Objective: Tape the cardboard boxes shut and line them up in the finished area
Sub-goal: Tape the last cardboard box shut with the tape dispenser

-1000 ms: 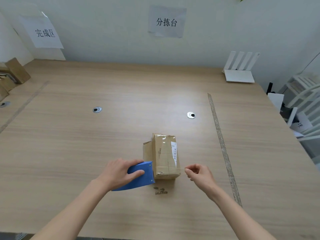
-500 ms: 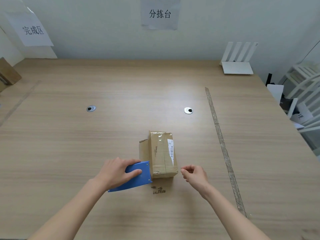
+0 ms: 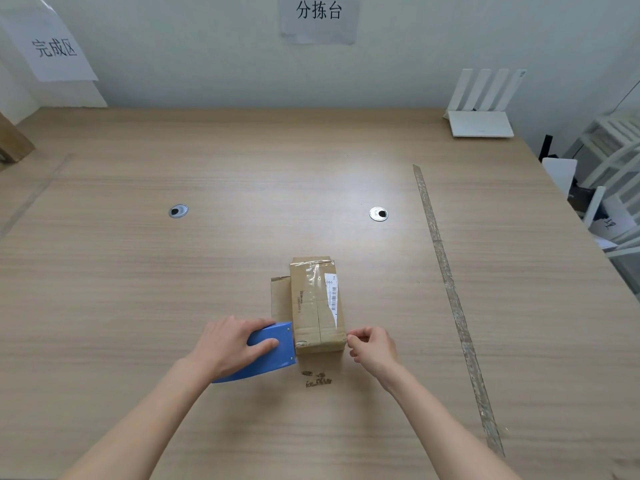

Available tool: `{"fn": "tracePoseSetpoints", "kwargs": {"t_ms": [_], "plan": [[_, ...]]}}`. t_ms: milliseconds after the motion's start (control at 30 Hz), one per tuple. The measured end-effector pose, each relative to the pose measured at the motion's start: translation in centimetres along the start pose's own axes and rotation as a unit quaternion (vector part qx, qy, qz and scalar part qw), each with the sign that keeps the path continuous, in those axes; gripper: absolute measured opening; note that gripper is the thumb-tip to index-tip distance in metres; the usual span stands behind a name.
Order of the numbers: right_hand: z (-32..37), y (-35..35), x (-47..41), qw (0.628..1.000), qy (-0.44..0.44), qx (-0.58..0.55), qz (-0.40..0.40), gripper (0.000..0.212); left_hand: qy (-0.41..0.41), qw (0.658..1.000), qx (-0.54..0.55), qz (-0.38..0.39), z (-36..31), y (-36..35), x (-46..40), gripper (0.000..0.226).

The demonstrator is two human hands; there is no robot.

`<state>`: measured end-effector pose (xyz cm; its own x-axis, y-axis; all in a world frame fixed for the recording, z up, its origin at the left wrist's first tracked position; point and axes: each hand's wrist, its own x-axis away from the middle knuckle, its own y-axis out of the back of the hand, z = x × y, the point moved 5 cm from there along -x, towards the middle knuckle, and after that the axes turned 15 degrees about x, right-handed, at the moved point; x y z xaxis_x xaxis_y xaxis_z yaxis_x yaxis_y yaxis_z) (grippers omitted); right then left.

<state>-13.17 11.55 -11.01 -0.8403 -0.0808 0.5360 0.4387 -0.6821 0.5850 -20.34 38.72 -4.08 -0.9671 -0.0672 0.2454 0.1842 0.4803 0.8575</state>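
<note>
Gripping the blue tape dispenser (image 3: 268,353) against the cardboard box (image 3: 317,306), the left hand (image 3: 232,344) stays curled around it; the right hand (image 3: 372,346) pinches something at the box corner, probably tape.

A wide light-wood table (image 3: 207,271) meets a pale grey-green wall (image 3: 207,64) at its far edge. Two white paper signs (image 3: 318,15) hang there. White slatted furniture (image 3: 616,150) stands far right.

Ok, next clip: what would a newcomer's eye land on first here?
Probably the bright blue tape dispenser, gripped by the left hand against the near left side of the small cardboard box at the table's middle. The right hand pinches at the box's near right corner. Next, the long tape strip stuck along the wooden table on the right.
</note>
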Motion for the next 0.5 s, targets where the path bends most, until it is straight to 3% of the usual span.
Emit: {"fn": "tracePoseSetpoints", "kwargs": {"t_ms": [67,167,233,300,367,433,500], "plan": [[0.2,-0.2,0.0,1.0,-0.002,0.002,0.0,0.007,0.002,1.0,0.004,0.0,0.1,-0.2,-0.1,0.047],[-0.1,-0.3,-0.2,0.997,0.013,0.072,-0.019,0.031,0.001,1.0,0.01,0.001,0.5,-0.3,-0.2,0.055],[0.1,0.4,0.3,0.992,0.028,0.092,-0.08,0.032,0.001,1.0,0.026,-0.006,1.1,-0.4,-0.1,0.063],[1.9,1.4,1.5,0.971,0.109,0.103,-0.187,0.033,0.004,0.999,0.037,-0.008,1.3,-0.3,-0.1,0.066],[5.1,1.3,3.1,0.932,0.238,0.147,-0.231,0.034,0.004,0.999,0.04,-0.004,1.1,-0.4,-0.1,0.067],[7.7,-0.7,3.8,0.902,0.321,0.24,-0.162,0.046,0.001,0.999,0.037,0.0,0.8,-0.5,0.0,0.063],[8.0,-3.1,3.0,0.893,0.311,0.318,-0.066,0.063,-0.001,0.999,0.031,-0.005,0.4,-0.2,0.0,0.052]]}}
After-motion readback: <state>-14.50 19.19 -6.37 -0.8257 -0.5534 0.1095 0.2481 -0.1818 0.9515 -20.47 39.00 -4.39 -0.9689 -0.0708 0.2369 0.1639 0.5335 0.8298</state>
